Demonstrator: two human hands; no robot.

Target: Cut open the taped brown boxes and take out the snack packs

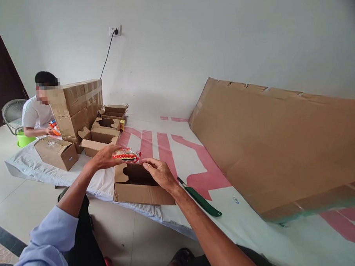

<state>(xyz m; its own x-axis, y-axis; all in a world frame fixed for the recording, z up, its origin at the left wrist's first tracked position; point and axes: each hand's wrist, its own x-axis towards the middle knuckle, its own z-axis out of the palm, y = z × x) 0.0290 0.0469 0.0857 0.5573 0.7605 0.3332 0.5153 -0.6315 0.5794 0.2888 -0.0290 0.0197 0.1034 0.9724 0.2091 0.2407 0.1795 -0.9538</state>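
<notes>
Head view: the left hand [103, 157] pinches a small red-and-white wrapped packet [126, 155] by its near end, fingers closed on it so that it hangs level just above the open cardboard box [140, 184]. The right hand [160, 173] is not gripping anything that I can make out; its fingers lie spread along the box's far-right rim, touching the cardboard, which looks like a steadying hold that keeps the box from sliding on the cloth. The packet's right tip sits just beside the right fingertips, over the box's opening and not yet inside. The box stands near the edge of a white sheet with broad pink stripes [166, 145] spread over a low platform, its flaps up. Just beside the right wrist lies a green-handled tool [201, 201], flat on the sheet and within easy reach. A large flattened cardboard sheet [280, 144] leans from the platform to the wall on the right. Well apart on the left, a stack of taped cartons [77, 102] and several opened boxes [99, 138] stand together, and another person [37, 111] sits behind them holding something orange.
</notes>
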